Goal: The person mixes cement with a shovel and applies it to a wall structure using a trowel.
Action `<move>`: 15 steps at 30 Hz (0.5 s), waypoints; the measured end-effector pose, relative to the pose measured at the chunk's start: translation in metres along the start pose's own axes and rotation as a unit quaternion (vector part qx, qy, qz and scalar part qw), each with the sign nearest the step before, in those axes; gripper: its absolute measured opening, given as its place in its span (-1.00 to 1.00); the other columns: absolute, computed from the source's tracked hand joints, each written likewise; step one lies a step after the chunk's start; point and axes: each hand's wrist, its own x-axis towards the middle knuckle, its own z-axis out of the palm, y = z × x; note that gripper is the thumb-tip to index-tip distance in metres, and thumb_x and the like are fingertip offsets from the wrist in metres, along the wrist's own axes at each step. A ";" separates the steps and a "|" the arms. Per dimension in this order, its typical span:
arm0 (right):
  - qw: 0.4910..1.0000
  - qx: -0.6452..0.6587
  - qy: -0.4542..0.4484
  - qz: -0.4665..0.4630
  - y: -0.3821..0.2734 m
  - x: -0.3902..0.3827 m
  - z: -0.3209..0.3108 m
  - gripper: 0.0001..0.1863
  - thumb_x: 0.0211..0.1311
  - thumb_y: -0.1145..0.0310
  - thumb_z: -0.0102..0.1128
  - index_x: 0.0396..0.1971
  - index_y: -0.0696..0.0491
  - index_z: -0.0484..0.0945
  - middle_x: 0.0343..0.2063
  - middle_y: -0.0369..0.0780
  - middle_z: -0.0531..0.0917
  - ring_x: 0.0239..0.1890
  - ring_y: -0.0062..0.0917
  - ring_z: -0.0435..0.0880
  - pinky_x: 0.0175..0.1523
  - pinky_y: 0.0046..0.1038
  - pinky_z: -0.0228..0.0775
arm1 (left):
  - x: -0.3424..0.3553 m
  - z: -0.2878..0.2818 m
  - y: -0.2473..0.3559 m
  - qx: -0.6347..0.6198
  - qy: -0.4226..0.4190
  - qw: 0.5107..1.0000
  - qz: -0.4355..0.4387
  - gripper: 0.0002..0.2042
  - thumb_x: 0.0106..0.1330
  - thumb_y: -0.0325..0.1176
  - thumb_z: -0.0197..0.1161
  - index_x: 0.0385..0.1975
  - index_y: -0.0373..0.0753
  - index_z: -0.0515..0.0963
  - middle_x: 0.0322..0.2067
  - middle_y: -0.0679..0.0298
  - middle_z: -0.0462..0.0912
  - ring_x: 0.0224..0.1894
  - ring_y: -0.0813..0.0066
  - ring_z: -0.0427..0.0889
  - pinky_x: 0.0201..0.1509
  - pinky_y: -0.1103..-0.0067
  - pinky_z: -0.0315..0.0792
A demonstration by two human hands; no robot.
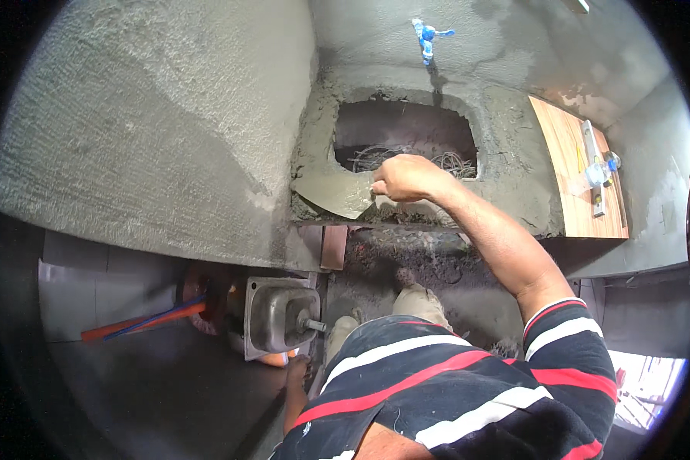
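Note:
My right hand is closed around a trowel, its fingers wrapped over the handle. The trowel's broad blade lies on the wet mortar at the front left corner of a grey counter slab. Just behind the hand is the rough rectangular opening in that slab, with loose wire coils inside it. My left hand hangs low at my left side, next to the stainless steel sink. It is in shadow, and its fingers cannot be made out well.
At the right, a wood-grain board carries a spirit level and a clear-and-blue object. A blue tap fitting sticks out of the back wall. Plastered wall closes the left. An orange tube lies below it.

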 end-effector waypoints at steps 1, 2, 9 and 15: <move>1.000 -0.002 0.003 0.007 0.011 -0.007 -0.009 -0.56 0.28 0.07 0.09 -0.33 0.18 0.69 -0.33 0.06 0.70 -0.15 -0.12 0.70 0.00 -0.15 0.48 | -0.008 0.000 0.005 0.004 -0.006 1.000 0.003 -0.94 0.24 -0.32 0.19 -0.35 -0.10 0.49 -0.50 0.39 0.47 -0.50 0.52 0.48 -0.51 0.51 0.40; 0.999 0.033 0.016 0.026 0.021 -0.010 -0.017 -0.58 0.27 0.07 0.09 -0.29 0.15 0.69 -0.30 0.05 0.70 -0.14 -0.12 0.69 0.01 -0.14 0.47 | -0.018 -0.003 0.004 0.095 -0.007 0.983 0.156 -0.93 0.26 -0.30 0.17 -0.34 -0.09 0.49 -0.51 0.40 0.45 -0.50 0.52 0.48 -0.50 0.50 0.40; 0.979 0.125 0.133 0.095 0.130 0.063 -0.017 -0.62 0.24 0.14 0.08 -0.34 0.20 0.66 -0.47 0.04 0.68 -0.35 -0.17 0.71 -0.16 -0.20 0.48 | -0.048 0.023 0.032 -0.089 0.052 0.994 -0.030 -0.95 0.32 -0.32 0.16 -0.30 -0.04 0.44 -0.55 0.40 0.42 -0.58 0.53 0.46 -0.57 0.51 0.39; 0.902 0.412 0.074 0.106 0.165 0.175 -0.025 -0.74 0.25 0.42 0.08 -0.51 0.31 0.59 -0.67 -0.12 0.62 -0.67 -0.45 0.58 -0.59 -0.33 0.37 | -0.063 0.061 0.038 -0.070 0.101 0.991 -0.043 -0.90 0.31 -0.27 0.22 -0.29 -0.06 0.45 -0.50 0.39 0.51 -0.54 0.53 0.54 -0.54 0.50 0.43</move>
